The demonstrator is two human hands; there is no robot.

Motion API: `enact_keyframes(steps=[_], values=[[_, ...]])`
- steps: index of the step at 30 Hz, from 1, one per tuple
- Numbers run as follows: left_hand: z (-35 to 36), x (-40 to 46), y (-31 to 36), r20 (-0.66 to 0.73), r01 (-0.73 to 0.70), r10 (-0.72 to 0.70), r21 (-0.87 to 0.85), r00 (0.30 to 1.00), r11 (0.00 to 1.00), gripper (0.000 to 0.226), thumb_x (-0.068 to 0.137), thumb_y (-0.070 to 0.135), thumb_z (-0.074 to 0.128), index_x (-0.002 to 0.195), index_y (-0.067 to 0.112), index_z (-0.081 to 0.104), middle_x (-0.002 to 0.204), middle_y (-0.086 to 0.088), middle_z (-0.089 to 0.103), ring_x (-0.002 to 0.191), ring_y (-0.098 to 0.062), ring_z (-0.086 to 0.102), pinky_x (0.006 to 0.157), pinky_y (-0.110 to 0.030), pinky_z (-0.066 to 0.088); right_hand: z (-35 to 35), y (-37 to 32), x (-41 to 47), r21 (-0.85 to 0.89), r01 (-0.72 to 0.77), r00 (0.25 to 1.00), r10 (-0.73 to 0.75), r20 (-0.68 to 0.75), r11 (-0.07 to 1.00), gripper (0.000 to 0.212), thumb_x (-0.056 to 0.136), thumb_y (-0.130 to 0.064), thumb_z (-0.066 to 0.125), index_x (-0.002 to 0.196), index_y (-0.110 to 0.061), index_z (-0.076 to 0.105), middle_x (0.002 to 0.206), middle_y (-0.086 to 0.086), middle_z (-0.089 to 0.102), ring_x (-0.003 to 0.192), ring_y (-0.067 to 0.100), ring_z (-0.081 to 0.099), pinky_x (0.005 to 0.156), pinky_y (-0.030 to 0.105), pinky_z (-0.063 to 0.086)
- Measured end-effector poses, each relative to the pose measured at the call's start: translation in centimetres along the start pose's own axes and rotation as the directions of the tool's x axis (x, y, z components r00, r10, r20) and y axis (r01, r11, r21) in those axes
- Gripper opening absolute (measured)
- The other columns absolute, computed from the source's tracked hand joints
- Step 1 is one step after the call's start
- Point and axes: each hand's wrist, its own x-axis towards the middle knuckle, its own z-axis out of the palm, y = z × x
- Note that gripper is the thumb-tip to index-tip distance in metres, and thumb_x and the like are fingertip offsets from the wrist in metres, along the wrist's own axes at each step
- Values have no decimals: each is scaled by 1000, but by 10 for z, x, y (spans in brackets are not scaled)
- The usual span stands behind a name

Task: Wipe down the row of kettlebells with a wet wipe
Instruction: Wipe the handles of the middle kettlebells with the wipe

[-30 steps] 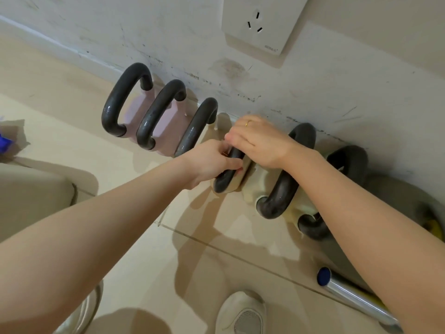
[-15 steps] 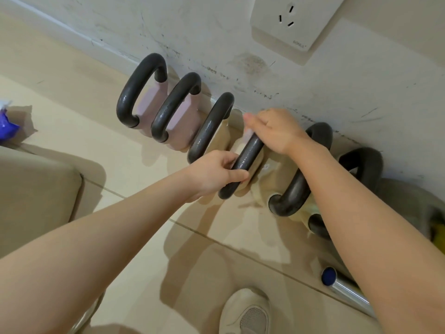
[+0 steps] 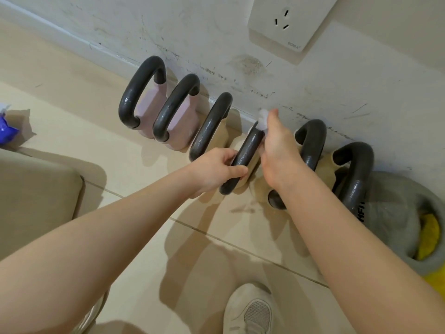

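Kettlebells (image 3: 178, 116) in row on tiled floor (image 3: 72, 121)

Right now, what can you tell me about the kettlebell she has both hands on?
The cream-bodied kettlebell with a dark grey metal-looking loop handle stands fourth from the left in the row along the wall. The left hand grips the handle's near end. The right hand presses a white wet wipe against its far end. Its body is mostly hidden.

Single head-worn view, wide-angle. Looks forward and steeply down at floor (image 3: 134, 150) where it meets wall (image 3: 337, 92). Close in: both forearms enter from bottom edge, reach to row of kettlebells (image 3: 168, 109) at mid-frame. Socket (image 3: 287, 22) cut by top edge, shoe (image 3: 250, 309) by bottom edge. Straight edges bowed toward margins. No second view.
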Motion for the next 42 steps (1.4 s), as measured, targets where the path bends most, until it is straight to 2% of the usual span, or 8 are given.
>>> enact_keyframes(steps=[7,10,17,21,24,30,34,42], values=[[-1,7,2,11,19,-19,41,1000,999,16,88,20,60,92,5,61,88,-13,67,81,-23,62,94,-45,50,0,-9,-5,302,-155,987,161,5,941,58,94,-53,34,134,-12,41,130,10,54,119,26,52,103,39,41],[0,13,8,6,19,-19,54,1000,998,16,87,21,59,90,6,63,96,-21,69,82,-25,62,94,-43,50,-2,-6,-10,231,-133,991,129,34,964,56,93,-57,31,130,-17,44,106,2,58,95,18,56,86,33,42],[6,22,23,-50,8,-5,63,999,998,18,90,21,56,92,6,64,79,-5,63,71,-17,57,66,-23,45,-6,20,-7,214,2,999,-14,52,977,54,95,-54,27,132,-21,47,129,-1,57,111,11,55,98,28,42],[8,17,16,-15,-5,7,83,1000,997,13,88,18,60,96,9,63,82,-5,65,78,-18,61,77,-27,50,-4,54,-23,86,104,993,-109,46,991,58,90,-61,26,138,-31,38,139,-5,49,128,9,44,110,36,33],[10,5,-2,23,-14,11,165,1000,986,21,84,14,61,105,16,59,94,-9,68,95,-25,64,91,-37,50,-1,69,-52,-37,271,962,-272,-21,962,39,100,-38,26,127,-21,48,114,-20,55,101,-22,45,91,0,30],[3,4,2,64,41,-49,122,997,992,78,65,16,52,141,15,34,128,-1,58,119,-19,54,106,-38,41,7,53,-16,-57,327,864,-323,-387,943,22,95,-18,44,74,-23,49,72,-7,56,71,10,54,74,27,45],[-5,4,13,35,47,-50,73,998,996,72,66,19,47,138,15,40,122,0,58,94,-9,58,91,-25,44,16,60,-18,0,333,890,-314,-330,943,6,91,-11,49,88,-7,52,72,-6,55,65,2,54,70,24,44],[-18,6,21,-19,59,-59,20,998,998,40,95,23,33,132,18,49,132,-1,56,121,-16,51,111,-36,34,31,40,-15,-293,398,796,-486,-362,870,19,93,-6,39,99,-7,57,99,0,58,83,0,50,60,10,31]])
